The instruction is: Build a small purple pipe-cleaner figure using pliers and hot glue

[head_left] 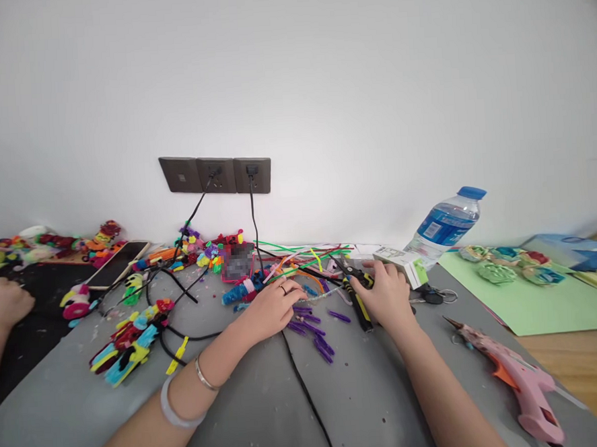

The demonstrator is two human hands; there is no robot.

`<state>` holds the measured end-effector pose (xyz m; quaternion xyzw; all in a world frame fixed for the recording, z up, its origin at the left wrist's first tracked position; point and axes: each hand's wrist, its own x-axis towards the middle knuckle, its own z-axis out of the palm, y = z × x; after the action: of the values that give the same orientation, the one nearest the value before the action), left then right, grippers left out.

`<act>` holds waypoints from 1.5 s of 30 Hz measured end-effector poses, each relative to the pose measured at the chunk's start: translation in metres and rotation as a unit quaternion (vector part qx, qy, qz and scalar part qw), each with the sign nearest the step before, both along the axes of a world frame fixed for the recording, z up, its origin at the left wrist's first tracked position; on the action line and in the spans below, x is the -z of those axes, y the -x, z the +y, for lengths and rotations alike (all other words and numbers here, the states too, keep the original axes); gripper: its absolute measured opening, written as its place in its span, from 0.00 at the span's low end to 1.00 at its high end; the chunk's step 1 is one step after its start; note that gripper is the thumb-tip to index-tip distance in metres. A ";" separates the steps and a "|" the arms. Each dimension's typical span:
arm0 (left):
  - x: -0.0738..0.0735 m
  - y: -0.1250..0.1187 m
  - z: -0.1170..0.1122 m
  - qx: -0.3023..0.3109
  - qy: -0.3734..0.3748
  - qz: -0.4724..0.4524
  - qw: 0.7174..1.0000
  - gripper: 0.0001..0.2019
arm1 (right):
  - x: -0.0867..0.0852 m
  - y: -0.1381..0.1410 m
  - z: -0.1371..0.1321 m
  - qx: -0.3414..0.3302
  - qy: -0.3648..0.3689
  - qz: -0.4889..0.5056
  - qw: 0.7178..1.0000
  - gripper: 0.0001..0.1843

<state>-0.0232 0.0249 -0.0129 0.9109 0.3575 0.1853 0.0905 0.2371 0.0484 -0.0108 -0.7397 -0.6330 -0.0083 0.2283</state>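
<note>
My left hand (276, 308) is closed, its fingers bent down at a thin, pale, glittery strand (325, 295) that runs out to the right from the fingertips. Short purple pipe cleaner pieces (311, 330) lie scattered just beside it. My right hand (391, 295) reaches over pliers (360, 306) with black and yellow handles. One spread handle passes between its thumb and index finger; the palm side is hidden. Behind the hands lies a bundle of coloured pipe cleaners (308, 258).
A tilted water bottle (443, 228) and a small white-green box (401, 264) stand behind my right hand. A pink glue gun (528, 388) lies at right, near fabric-like flowers (501, 273) on green paper. Black cables (308, 385) cross the table. Another person's hand (4, 302) is at left.
</note>
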 end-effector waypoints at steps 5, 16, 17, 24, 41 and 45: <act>0.003 0.001 0.003 -0.006 -0.007 -0.026 1.000 0.24 | -0.004 -0.001 0.003 -0.167 -0.033 0.139 0.976 0.10; -0.001 0.002 0.001 -0.006 0.017 -0.043 0.999 0.13 | -0.019 -0.006 -0.004 -0.136 -0.077 0.220 0.963 0.09; -0.001 0.002 0.001 -0.004 0.021 -0.044 0.999 0.11 | -0.020 -0.007 -0.004 -0.138 -0.092 0.222 0.961 0.09; 0.000 0.002 0.001 0.000 0.041 -0.051 0.998 0.06 | -0.025 -0.034 -0.001 -0.033 -0.192 0.265 0.944 0.11; 0.001 0.001 0.003 -0.013 0.067 -0.064 0.996 0.04 | -0.022 -0.063 0.003 0.135 -0.195 0.196 0.951 0.18; -0.001 0.001 0.003 -0.014 0.077 -0.058 0.995 0.04 | -0.020 -0.071 0.003 0.169 -0.139 0.206 0.954 0.26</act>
<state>-0.0241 0.0274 -0.0118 0.8840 0.3774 0.2110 0.1780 0.3086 0.0514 0.0087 -0.7825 -0.4307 0.0175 0.4493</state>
